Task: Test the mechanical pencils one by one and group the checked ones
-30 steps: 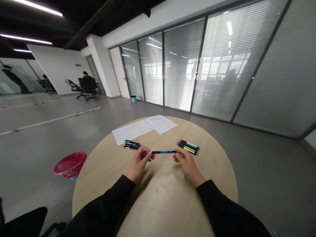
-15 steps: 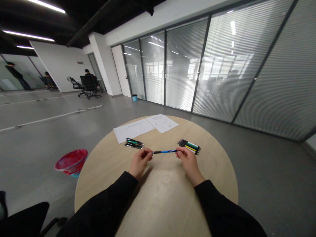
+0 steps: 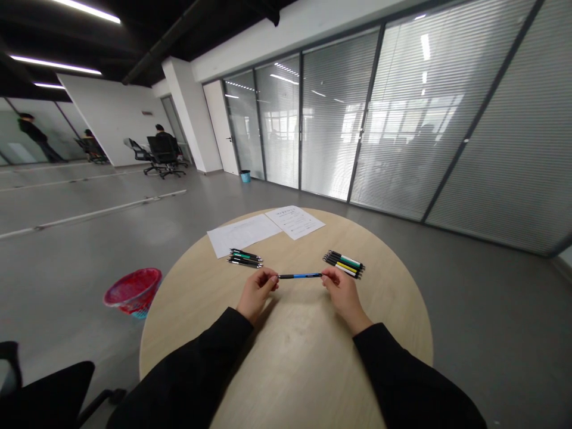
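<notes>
A blue and black pen is stretched level between my two hands, just above the table. My left hand pinches its black end, fingers closed. At the opposite end, my right hand is closed on the tip between thumb and fingers. Several pens with green, yellow and white barrels form a right-hand group, lying side by side just beyond my right hand. Beyond my left hand lies a left-hand group of several dark pens, one with a green part.
Two paper sheets, a left one and a printed right one, lie at the far side of the round wooden table. A red-lined basket stands on the floor at left. A black chair is at lower left. People are in the background.
The pen stays between both hands, nearly unchanged in pose. The whole view has shifted slightly.
</notes>
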Available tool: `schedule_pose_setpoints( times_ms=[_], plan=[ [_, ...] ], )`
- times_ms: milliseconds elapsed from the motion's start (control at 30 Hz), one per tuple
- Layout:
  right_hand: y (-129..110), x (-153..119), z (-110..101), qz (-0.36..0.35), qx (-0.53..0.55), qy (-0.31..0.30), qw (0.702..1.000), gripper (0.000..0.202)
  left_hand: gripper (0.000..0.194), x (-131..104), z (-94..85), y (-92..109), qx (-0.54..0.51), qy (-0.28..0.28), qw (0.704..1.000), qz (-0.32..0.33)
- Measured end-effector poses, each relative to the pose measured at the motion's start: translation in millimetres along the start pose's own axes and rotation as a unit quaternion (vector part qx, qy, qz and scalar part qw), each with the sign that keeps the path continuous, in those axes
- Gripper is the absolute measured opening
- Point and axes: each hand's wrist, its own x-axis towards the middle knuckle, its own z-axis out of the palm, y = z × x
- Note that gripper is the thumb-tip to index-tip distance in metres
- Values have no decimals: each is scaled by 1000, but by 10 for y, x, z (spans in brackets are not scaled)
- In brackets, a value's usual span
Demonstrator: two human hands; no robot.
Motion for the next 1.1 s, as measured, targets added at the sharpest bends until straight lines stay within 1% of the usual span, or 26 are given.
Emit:
schedule_pose_setpoints(
  times_ms=[100,333,567,867,1100],
  plan=[
    [-18,-8,0,-6,-18,-5,1000,19,25,4,-5,-3,12,8,1000,6],
    [-58,-10,-8,0,-14,-10,1000,18,25,4,-16,12,36,6,999,11],
    [-14,-17,-3,21,0,-10,1000,21,23,-3,-12,1,24,5,1000,7],
    [-36,-22,-18,21,2,-19,1000,20,24,1,-7,-19,7,8,1000,4],
    [-5,-15,-12,26,7,-21,999,21,24,19,-24,-47,5,2,1000,5]
  ],
)
